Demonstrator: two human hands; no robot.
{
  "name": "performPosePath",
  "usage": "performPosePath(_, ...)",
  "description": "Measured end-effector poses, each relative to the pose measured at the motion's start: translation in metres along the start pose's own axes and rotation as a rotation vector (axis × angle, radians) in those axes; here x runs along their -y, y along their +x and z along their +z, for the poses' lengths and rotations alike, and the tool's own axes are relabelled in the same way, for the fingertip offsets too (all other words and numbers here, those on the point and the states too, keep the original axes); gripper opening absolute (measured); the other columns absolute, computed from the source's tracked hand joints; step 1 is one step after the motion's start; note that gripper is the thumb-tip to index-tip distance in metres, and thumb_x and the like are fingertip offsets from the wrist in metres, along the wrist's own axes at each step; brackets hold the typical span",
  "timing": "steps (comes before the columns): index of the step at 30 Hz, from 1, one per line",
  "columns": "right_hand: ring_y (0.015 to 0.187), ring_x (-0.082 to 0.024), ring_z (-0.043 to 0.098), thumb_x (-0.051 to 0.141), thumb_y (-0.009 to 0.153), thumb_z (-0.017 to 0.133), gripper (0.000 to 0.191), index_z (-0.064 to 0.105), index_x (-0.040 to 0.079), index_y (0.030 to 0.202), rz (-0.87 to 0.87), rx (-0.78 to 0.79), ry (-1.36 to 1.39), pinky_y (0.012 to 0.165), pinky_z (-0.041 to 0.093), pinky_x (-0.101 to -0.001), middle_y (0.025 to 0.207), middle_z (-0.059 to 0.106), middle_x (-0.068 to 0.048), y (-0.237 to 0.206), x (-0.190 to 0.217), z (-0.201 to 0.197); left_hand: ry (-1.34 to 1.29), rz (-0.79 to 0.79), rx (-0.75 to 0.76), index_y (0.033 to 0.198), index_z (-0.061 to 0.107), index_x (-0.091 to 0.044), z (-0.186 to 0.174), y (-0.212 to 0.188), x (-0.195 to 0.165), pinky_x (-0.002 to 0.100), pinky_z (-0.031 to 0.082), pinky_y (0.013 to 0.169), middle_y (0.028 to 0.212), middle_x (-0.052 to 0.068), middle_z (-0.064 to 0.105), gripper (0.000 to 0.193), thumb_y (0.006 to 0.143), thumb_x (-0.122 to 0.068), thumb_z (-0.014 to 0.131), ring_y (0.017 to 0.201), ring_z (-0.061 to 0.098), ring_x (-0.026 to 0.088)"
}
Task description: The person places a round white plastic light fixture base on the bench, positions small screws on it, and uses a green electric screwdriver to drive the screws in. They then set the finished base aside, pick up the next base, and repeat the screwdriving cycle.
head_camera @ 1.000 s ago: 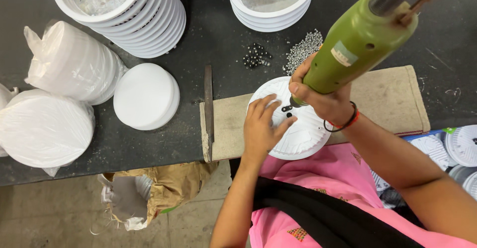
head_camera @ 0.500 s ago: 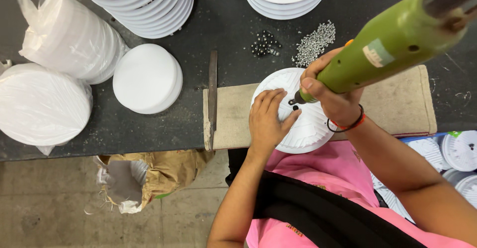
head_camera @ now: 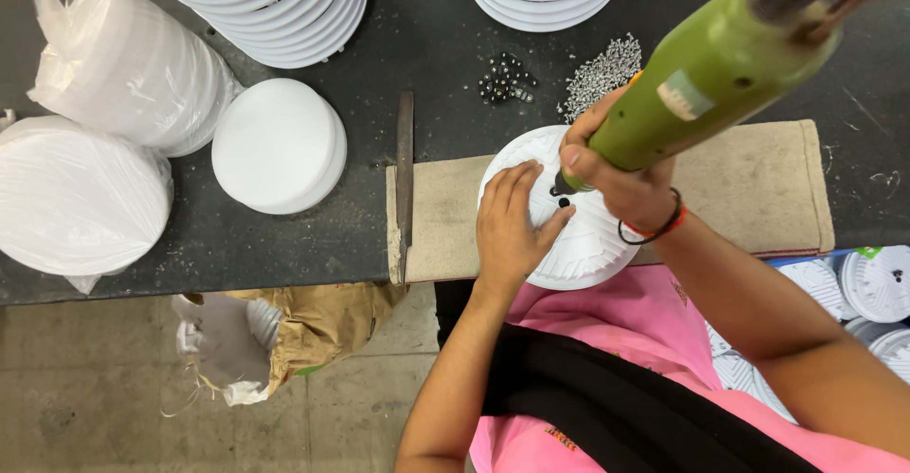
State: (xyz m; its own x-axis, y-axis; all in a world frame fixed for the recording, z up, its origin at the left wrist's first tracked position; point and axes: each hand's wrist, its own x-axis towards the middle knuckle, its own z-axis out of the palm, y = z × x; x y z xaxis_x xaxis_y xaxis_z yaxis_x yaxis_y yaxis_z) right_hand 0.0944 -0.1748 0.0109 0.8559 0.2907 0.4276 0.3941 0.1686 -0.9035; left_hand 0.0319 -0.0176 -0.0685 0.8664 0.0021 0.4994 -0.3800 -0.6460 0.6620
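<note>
Two hands (head_camera: 512,222) steady ribbed white plastic disc (head_camera: 578,245).

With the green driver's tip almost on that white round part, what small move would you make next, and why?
Probably lower the green driver straight down so its tip seats in the dark hole of the white round part. The right hand holds the tool just above that spot, and the left hand lies flat on the part, steadying it on the tan pad.
</note>
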Motion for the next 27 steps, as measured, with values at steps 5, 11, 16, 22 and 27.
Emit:
performPosePath(5, 0.065, -0.008, 0.057, -0.005, 0.088, 0.069, 0.018, 0.054, 0.001, 0.096, -0.008, 0.02, -0.033, 0.059, 0.048, -0.0223, 0.08, 0.062, -0.003, 0.005, 0.003, 0.006, -0.026, 0.008, -0.026, 0.133, 0.058, -0.002, 0.001, -0.001, 0.0, 0.045, 0.047, 0.111, 0.134, 0.014, 0.063, 0.069, 0.078, -0.029, 0.091, 0.128, 0.057, 0.036)
performPosePath(11, 0.07, -0.012, 0.06, -0.009, 0.096, 0.071, 0.014, 0.06, 0.0, 0.1, -0.047, 0.04, -0.048, 0.062, 0.05, -0.025, 0.084, 0.062, -0.009, 0.002, 0.004, -0.012, -0.063, 0.111, 0.115, 0.13, 0.057, -0.001, -0.023, -0.007, -0.005, 0.051, 0.042, 0.113, 0.131, 0.017, 0.061, 0.077, 0.072, -0.041, 0.089, 0.131, 0.052, 0.041)
performPosePath(16, 0.072, -0.012, 0.066, -0.005, 0.098, 0.072, 0.026, 0.054, 0.0, 0.116, -0.057, -0.038, 0.131, 0.063, 0.055, -0.0256, 0.087, 0.066, -0.008, 0.009, 0.034, -0.028, 0.157, 0.344, 0.305, 0.135, 0.059, -0.007, -0.057, -0.038, -0.014, 0.052, 0.041, 0.112, 0.146, 0.018, 0.057, 0.07, 0.073, -0.034, 0.075, 0.134, 0.054, 0.037)
performPosePath(22, 0.088, -0.013, 0.067, 0.0, 0.102, 0.076, 0.04, 0.052, -0.003, 0.134, -0.24, 0.003, -0.16, 0.078, 0.057, -0.026, 0.106, 0.07, -0.01, 0.024, 0.075, -0.05, 0.132, 0.476, 0.09, 0.126, 0.065, -0.003, -0.056, -0.045, -0.029, 0.051, 0.042, 0.104, 0.13, 0.014, 0.067, 0.044, 0.087, -0.022, 0.054, 0.12, 0.06, 0.032)
performPosePath(27, 0.121, -0.015, 0.062, 0.01, 0.099, 0.076, 0.054, 0.046, -0.001, 0.142, -0.303, -0.137, -0.318, 0.104, 0.056, -0.0315, 0.134, 0.057, -0.012, -0.01, 0.078, -0.072, -0.172, 0.118, -0.174, 0.125, 0.063, 0.001, -0.056, -0.042, -0.023, 0.039, 0.05, 0.102, 0.117, 0.011, 0.073, 0.032, 0.104, -0.023, 0.057, 0.114, 0.067, 0.023)
